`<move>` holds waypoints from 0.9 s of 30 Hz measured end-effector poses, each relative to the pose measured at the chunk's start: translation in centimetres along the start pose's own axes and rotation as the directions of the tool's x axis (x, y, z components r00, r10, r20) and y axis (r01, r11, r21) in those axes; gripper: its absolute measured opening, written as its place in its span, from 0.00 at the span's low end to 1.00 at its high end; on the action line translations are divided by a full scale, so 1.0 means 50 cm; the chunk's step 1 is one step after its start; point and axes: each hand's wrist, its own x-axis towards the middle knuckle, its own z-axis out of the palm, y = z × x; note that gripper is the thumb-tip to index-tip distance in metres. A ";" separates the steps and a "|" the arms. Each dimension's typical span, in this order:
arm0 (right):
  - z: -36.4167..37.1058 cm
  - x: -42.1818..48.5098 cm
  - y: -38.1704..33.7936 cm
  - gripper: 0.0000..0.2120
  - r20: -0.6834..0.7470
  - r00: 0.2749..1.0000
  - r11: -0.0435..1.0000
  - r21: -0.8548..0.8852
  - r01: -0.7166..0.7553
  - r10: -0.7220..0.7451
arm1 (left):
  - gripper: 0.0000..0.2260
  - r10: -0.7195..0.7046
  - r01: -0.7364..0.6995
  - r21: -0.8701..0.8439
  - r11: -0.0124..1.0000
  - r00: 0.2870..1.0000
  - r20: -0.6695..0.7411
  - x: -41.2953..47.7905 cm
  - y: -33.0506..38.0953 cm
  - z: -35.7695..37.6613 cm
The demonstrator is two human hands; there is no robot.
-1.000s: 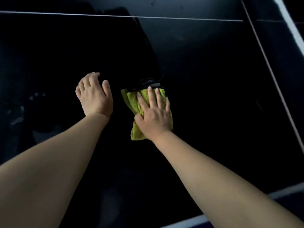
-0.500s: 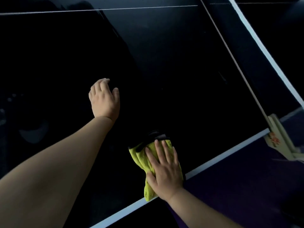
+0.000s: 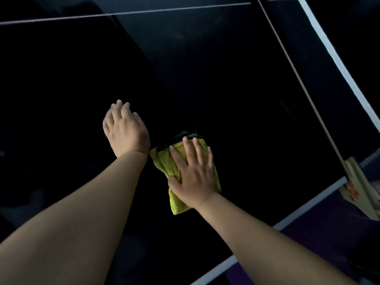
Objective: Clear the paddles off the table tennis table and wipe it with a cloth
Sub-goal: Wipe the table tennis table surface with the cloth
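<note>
A folded yellow-green cloth (image 3: 164,163) lies flat on the dark table tennis table (image 3: 226,79). My right hand (image 3: 194,173) presses on it with straight, spread fingers and covers most of it. My left hand (image 3: 125,129) rests palm down on the bare table just left of the cloth, its fingers loosely bent and holding nothing. No paddle is in view.
The table's white near edge line (image 3: 287,221) runs diagonally at lower right, and a thin white line (image 3: 123,13) crosses the far end. A pale net post bracket (image 3: 357,188) sticks out at the right edge. Dark purple floor lies beyond the edge.
My right hand has slid the cloth away from the near edge, back up the table toward my left hand. The left hand has stayed resting on the table.
</note>
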 end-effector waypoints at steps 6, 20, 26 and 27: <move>-0.070 0.227 0.017 0.37 -0.042 0.999 1.000 0.003 0.013 -0.012 | 0.20 -0.022 0.022 0.013 1.000 1.000 -0.017 0.014 0.005 0.005; -0.210 0.707 -0.026 0.33 -0.139 0.988 0.998 0.011 0.062 -0.060 | 0.26 -0.063 0.066 0.271 0.960 0.998 -0.020 0.039 0.014 0.022; -0.259 0.826 -0.042 0.33 -0.126 0.986 0.991 0.059 0.117 -0.109 | 0.25 -0.068 0.074 0.279 0.957 0.997 -0.031 0.039 0.009 0.027; -0.261 0.831 -0.041 0.32 -0.127 0.985 0.990 0.060 0.127 -0.119 | 0.25 -0.068 0.075 0.280 0.957 0.997 -0.035 0.039 0.010 0.027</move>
